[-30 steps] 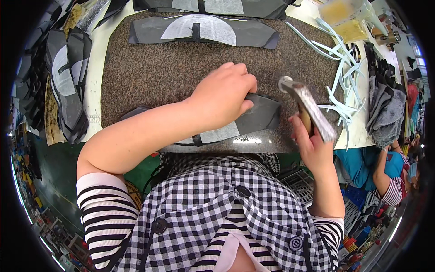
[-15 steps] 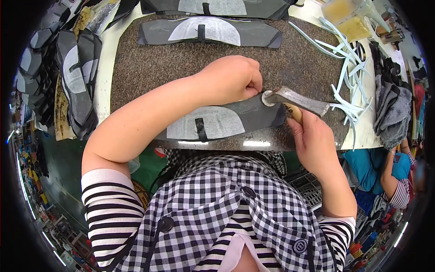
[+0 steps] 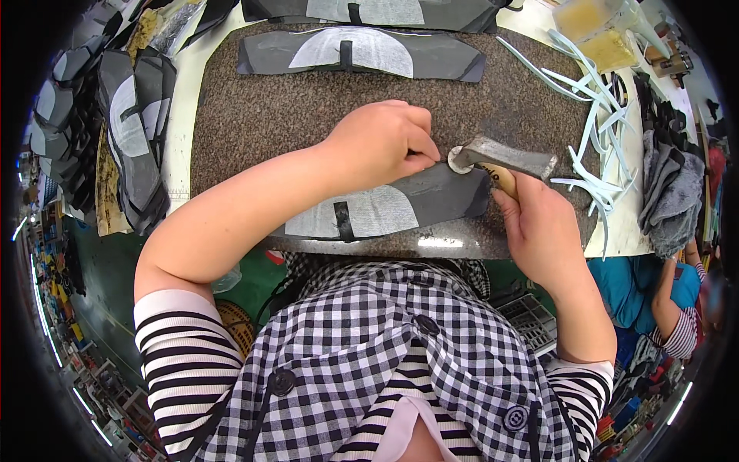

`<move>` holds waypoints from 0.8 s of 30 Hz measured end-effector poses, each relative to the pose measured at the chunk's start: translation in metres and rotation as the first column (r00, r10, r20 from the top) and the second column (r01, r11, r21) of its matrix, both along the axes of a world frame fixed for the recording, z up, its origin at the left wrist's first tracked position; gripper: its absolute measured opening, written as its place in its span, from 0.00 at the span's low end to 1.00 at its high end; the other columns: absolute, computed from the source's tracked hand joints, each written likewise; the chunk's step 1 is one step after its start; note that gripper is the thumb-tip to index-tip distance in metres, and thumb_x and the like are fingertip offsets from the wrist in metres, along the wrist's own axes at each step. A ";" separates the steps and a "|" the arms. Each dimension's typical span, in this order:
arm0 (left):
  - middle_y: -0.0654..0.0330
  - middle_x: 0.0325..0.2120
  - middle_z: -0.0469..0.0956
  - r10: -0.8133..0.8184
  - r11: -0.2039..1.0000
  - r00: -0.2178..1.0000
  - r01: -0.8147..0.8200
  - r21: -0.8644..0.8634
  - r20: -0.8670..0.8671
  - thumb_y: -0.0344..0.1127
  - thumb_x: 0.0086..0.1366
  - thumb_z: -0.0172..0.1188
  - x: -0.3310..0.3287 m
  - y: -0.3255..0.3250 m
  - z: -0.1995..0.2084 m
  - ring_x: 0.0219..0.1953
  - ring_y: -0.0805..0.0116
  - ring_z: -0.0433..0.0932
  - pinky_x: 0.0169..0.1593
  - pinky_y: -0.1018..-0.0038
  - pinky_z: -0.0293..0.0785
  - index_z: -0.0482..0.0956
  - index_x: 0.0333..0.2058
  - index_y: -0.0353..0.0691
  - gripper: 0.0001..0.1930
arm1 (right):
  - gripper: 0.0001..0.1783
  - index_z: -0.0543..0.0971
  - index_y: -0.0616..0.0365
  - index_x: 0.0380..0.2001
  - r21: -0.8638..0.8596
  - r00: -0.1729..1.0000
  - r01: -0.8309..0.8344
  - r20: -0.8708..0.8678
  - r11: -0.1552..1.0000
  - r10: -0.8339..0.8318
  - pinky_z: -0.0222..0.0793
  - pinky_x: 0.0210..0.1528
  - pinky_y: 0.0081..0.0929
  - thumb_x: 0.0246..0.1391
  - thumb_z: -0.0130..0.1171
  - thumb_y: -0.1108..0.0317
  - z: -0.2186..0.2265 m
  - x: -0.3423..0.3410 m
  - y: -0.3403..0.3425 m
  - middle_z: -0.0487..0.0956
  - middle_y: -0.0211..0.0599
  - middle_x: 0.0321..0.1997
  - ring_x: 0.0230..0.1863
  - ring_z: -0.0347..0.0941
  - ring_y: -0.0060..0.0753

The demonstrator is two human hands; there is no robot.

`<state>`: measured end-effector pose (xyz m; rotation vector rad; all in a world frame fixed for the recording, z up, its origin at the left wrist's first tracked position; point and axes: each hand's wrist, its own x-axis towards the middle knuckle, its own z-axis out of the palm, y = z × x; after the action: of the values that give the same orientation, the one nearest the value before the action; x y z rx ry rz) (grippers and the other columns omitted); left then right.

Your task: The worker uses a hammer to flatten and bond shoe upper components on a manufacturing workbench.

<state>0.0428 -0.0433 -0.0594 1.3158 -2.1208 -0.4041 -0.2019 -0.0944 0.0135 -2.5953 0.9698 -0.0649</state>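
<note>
A speckled brown stone slab (image 3: 308, 123) covers most of the worktop (image 3: 181, 131). At its near edge lies the dark grey shoe-upper piece (image 3: 431, 202) with a pale half-round lining patch (image 3: 369, 215) and a short black tab; two like pieces (image 3: 362, 50) lie along the far edge, well apart, and a stack of further pieces (image 3: 135, 146) rests off the slab to the left.

The left hand (image 3: 381, 142) rests on the near piece, its fingers (image 3: 419, 158) curled and pressing the upper edge flat just beside the tool. The right hand (image 3: 539, 231) is clenched around the wooden handle of a hammer (image 3: 500, 158), whose round pale face sits on the right end of the piece, touching it close to the left fingertips. Pale blue-white strips (image 3: 593, 146) lie loose to the right of the slab, and a translucent container of yellowish liquid (image 3: 596, 31) stands at the far right corner.

The step in hand appears to be hammering an edge of the piece flat on the stone. The next stroke calls for keeping the left fingertips clear of the hammer face while holding the piece from shifting.
</note>
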 end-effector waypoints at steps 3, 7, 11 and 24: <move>0.66 0.28 0.72 -0.063 0.989 0.895 0.117 -0.096 0.441 0.33 0.51 0.63 -0.017 0.009 0.023 0.33 0.67 0.72 0.37 0.73 0.70 0.81 0.33 0.42 0.09 | 0.11 0.67 0.62 0.35 0.003 0.999 -0.012 0.039 1.000 0.012 0.69 0.30 0.47 0.57 0.54 0.66 -0.003 0.001 -0.004 0.76 0.50 0.29 0.29 0.74 0.57; 0.65 0.28 0.71 0.225 0.972 0.946 -0.202 -0.118 0.234 0.32 0.50 0.60 -0.024 0.018 0.012 0.31 0.67 0.72 0.36 0.71 0.70 0.80 0.30 0.40 0.07 | 0.11 0.70 0.60 0.39 -0.003 1.000 -0.010 -0.029 1.000 0.010 0.69 0.30 0.47 0.57 0.54 0.66 -0.003 0.003 0.000 0.77 0.49 0.30 0.30 0.75 0.56; 0.64 0.30 0.72 0.285 0.959 0.958 -0.284 -0.014 0.036 0.33 0.48 0.56 -0.025 0.026 0.009 0.31 0.66 0.72 0.35 0.71 0.70 0.79 0.28 0.39 0.08 | 0.11 0.71 0.59 0.42 -0.014 0.997 -0.027 0.065 1.000 0.028 0.69 0.31 0.47 0.56 0.55 0.67 -0.012 -0.003 -0.002 0.77 0.49 0.30 0.30 0.75 0.56; 0.60 0.30 0.72 0.232 0.973 0.921 -0.224 -0.062 0.313 0.32 0.50 0.57 -0.038 0.049 0.015 0.34 0.63 0.73 0.36 0.69 0.74 0.78 0.33 0.37 0.11 | 0.12 0.74 0.60 0.42 -0.030 0.990 -0.015 0.137 0.999 0.019 0.70 0.31 0.45 0.56 0.55 0.67 -0.009 0.005 -0.003 0.78 0.49 0.31 0.32 0.75 0.56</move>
<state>0.0052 0.0061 -0.0443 1.6860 -2.1817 -0.0681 -0.1968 -0.0975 0.0040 -2.5865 0.9036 -0.2514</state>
